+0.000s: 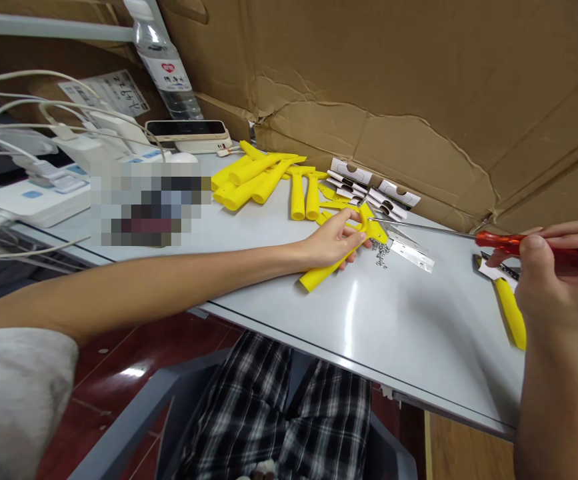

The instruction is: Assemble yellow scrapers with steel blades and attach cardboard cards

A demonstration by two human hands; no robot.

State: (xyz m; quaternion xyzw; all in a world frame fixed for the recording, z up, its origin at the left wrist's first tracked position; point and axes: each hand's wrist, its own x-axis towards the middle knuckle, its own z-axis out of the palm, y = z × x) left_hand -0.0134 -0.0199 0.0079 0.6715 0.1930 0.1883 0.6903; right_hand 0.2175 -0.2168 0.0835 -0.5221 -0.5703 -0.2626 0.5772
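My left hand (pixel 336 241) is closed around a yellow plastic scraper handle (pixel 319 275), whose wide head points to the back right. My right hand (pixel 563 280) grips a screwdriver (pixel 499 241) by its red handle. Its long shaft runs left to the scraper's head, and the tip appears to touch a screw there. Small silver screws (pixel 381 255) lie in a loose pile just beyond the head. Beside them are flat metal blades (pixel 413 257). Under my right hand lies another yellow-handled scraper (pixel 509 312), partly hidden by the wrist.
Several yellow handles (pixel 263 179) are heaped at the back, near white-and-black slotted pieces (pixel 351 172). A phone (pixel 186 129), a water bottle (pixel 166 70) and a power strip (pixel 33 197) with cables occupy the left. Cardboard (pixel 393 87) walls the table's back edge.
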